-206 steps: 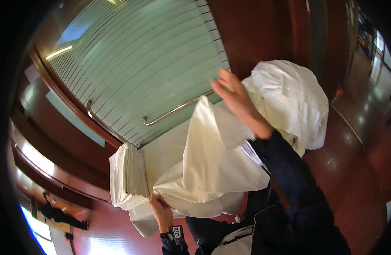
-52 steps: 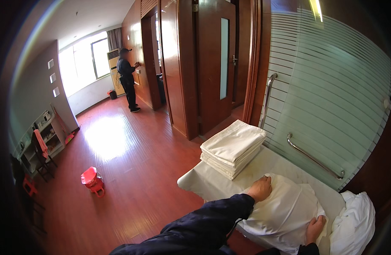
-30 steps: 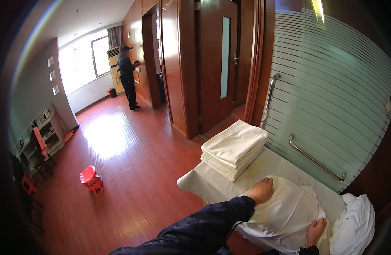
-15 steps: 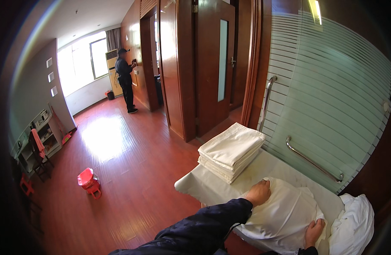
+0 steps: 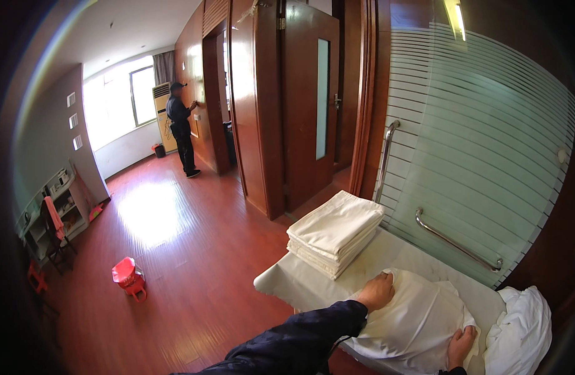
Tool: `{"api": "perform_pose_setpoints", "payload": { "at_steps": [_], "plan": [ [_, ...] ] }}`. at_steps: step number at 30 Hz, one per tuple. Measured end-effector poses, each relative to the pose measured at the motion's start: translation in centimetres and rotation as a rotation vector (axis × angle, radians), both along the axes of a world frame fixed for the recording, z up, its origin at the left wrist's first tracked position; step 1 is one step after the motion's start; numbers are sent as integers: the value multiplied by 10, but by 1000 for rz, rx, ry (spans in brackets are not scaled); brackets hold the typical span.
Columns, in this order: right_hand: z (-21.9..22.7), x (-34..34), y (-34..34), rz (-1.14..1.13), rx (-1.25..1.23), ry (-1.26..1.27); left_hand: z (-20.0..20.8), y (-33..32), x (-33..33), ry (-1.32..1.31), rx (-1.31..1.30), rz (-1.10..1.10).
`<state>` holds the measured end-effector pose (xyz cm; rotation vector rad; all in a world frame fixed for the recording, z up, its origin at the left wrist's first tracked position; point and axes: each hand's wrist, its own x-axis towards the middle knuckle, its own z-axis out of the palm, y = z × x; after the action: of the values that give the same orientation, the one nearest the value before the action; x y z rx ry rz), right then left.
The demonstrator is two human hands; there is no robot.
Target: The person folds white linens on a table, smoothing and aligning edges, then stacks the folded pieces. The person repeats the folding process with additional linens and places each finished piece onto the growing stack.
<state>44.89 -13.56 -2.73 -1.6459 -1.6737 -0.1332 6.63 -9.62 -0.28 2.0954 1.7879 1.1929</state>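
Note:
A loose white cloth (image 5: 419, 315) lies spread and rumpled on the near part of a white-covered table (image 5: 278, 278). My left hand (image 5: 376, 292) is closed on its far left edge, the thumb side toward the cloth. At the cloth's right edge, my right hand (image 5: 462, 345) holds a bunched corner between bent fingers and thumb. Beyond my left hand stands a neat stack of folded white cloths (image 5: 335, 228). Just right of my right hand is a crumpled heap of white fabric (image 5: 522, 331).
A frosted glass panel with a metal handle (image 5: 459, 242) borders the table's right side. On the reddish floor, left of the table, are a red stool and basin (image 5: 130, 278). Another person (image 5: 180, 128) in dark clothes stands by the far wooden wall. Shelves (image 5: 69, 206) are at far left.
The view has tilted up a little, so the far things sit slightly lower. Both hands keep their hold on the cloth with hardly any shift. The other person's hands are lower.

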Motion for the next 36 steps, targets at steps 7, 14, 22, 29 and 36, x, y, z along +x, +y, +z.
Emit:
{"api": "perform_pose_setpoints", "payload": {
  "at_steps": [7, 14, 22, 29, 36],
  "plan": [
    [1, 3, -1, 1, -72, 4, 1, -1, -1, 8, -40, -13],
    [2, 0, -3, 5, -15, 27, 2, -1, -2, -2, -42, -28],
    [4, -1, -3, -3, -29, -17, 0, 0, -3, 8, -48, -8],
    [2, -1, -2, -14, 43, -43, -4, 3, -4, 40, -5, -2],
    [-15, 15, 17, -13, 219, 68, -8, 9, -7, 29, -90, 14]
  ]
}}
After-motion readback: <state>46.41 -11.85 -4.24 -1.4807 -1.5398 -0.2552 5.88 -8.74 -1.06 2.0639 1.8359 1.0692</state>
